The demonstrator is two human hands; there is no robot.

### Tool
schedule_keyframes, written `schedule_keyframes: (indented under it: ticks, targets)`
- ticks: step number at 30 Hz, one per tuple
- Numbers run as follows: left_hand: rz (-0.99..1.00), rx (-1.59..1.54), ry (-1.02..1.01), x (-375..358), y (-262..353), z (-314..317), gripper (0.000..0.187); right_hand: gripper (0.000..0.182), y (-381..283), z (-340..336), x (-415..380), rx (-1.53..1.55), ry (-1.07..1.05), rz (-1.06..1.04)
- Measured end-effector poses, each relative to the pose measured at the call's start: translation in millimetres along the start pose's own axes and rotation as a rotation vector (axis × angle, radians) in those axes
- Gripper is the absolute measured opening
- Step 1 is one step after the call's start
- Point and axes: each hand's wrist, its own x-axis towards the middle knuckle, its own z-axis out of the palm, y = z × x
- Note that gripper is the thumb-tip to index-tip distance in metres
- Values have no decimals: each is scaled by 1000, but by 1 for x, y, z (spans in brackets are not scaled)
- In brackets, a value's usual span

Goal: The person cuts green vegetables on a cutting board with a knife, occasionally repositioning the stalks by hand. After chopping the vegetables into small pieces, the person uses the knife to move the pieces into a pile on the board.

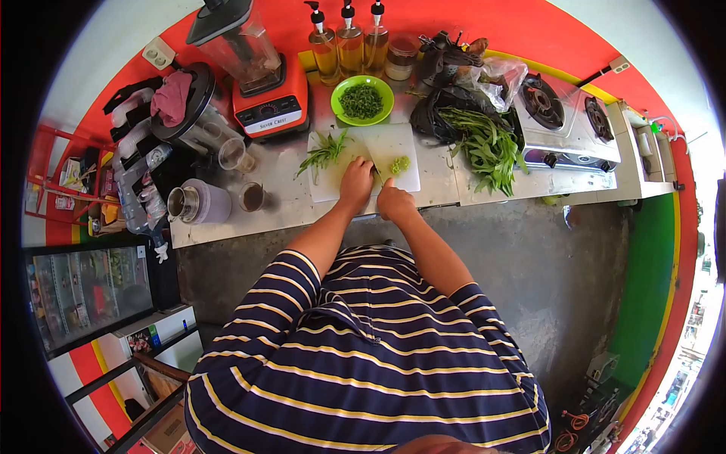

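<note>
Has the left hand (357, 184) low over the white cutting board (404, 141), with fingers curled together; cannot tell whether pinching any stems. Has the right hand (395, 203) closed in a fist at the board's near edge, clamped around what looks like a thin knife (379, 173), mostly hidden and too small to make out well. Shows leafy sprigs (323, 151) on the board's left half and a small chopped heap (398, 164) on its right half.

Lies, board and all, on a pale desk (439, 178), close to the near edge. Just beyond the board, shows a green bowl (338, 101) of chopped leaves, then pump bottles (349, 51) and a jar (401, 59) before a red wall (469, 19). Left of the board, shows a red blender (271, 97) and two glasses (252, 197); right of it, a leafy bunch (488, 151), a black bag (429, 113) and, farther off, a two-burner stove (571, 125).

Drops off nearer than the board to a grey floor (522, 265), with a striped shirt (370, 348) close by. Leaves bare desk on both sides of the board, up to the glasses and the leafy bunch, but hardly any gap at the far edge, with the bowl touching or just beside
</note>
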Motion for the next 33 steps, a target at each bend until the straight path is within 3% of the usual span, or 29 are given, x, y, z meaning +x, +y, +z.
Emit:
schedule_keyframes:
  ticks: [4, 8, 10, 14, 16, 22, 25, 27, 29, 30, 33]
  targets:
    - [34, -84, 26, -6, -1, -5, 17, 57, 1, -4, 8, 39, -20, 24]
    - [-19, -157, 54, -7, -1, -4, 16, 63, -2, -34, 2, -84, -159, -21]
    - [-49, -165, 87, -7, -1, -3, 13, 63, -7, -42, -5, -20, -288, 54]
    - [-210, -201, 110, -3, -2, -3, 9, 62, -4, 2, 4, 19, -90, 27]
    - [-186, -196, 110, -1, -4, -3, 9, 63, -7, 1, 8, 81, -12, 28]
    - [-124, -150, 96, -7, -1, -9, 13, 46, -11, -7, 3, 20, -57, 31]
    - [-96, -167, 153, -12, -4, -4, 14, 61, -18, 16, 0, 94, 14, 62]
    - [-100, -171, 174, -12, -5, -5, 15, 60, -16, 11, 12, 103, 11, 60]
    - [-211, -103, 108, -10, -4, -12, 11, 60, -13, 8, 14, 110, 4, 59]
    - [-208, -104, 108, -9, -7, -14, 11, 51, -13, -2, 10, 71, -17, 44]
    - [-322, -69, 92, -11, -10, -25, 21, 42, -22, 1, 5, 90, -8, 55]
